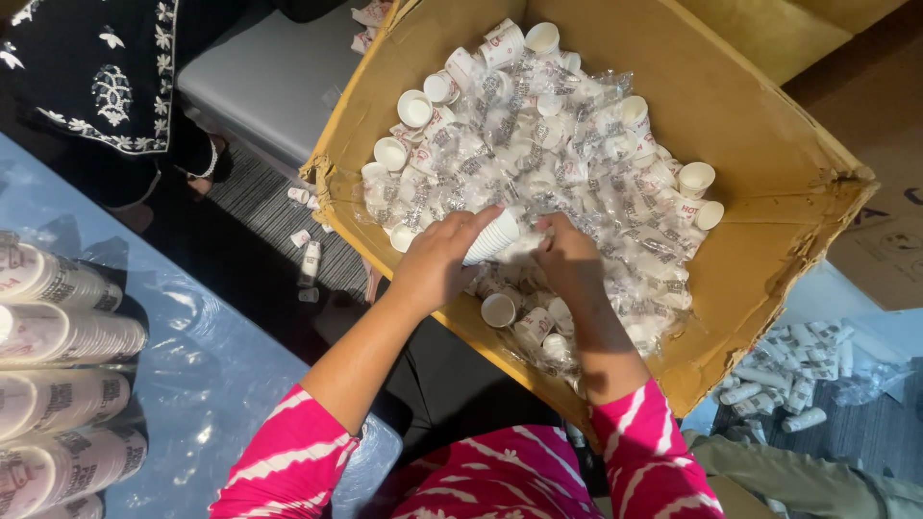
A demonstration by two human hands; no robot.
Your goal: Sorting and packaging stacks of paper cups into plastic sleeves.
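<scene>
A big open cardboard box [760, 144] is full of small white paper cups [548, 135], loose and in clear plastic sleeves. My left hand [437, 258] reaches into the box and grips a short stack of white cups [490, 236] lying on its side. My right hand [567, 258] is at the stack's other end, fingers closed on the clear plastic wrap there. Both arms wear pink and white striped sleeves.
Long stacks of printed cups [58, 336] lie on a shiny blue sheet [221, 365] at the left. More wrapped cups [798, 365] lie on the floor at the right. Another person in black embroidered clothing [96, 67] is at the top left. A few cups [308, 250] are scattered beside the box.
</scene>
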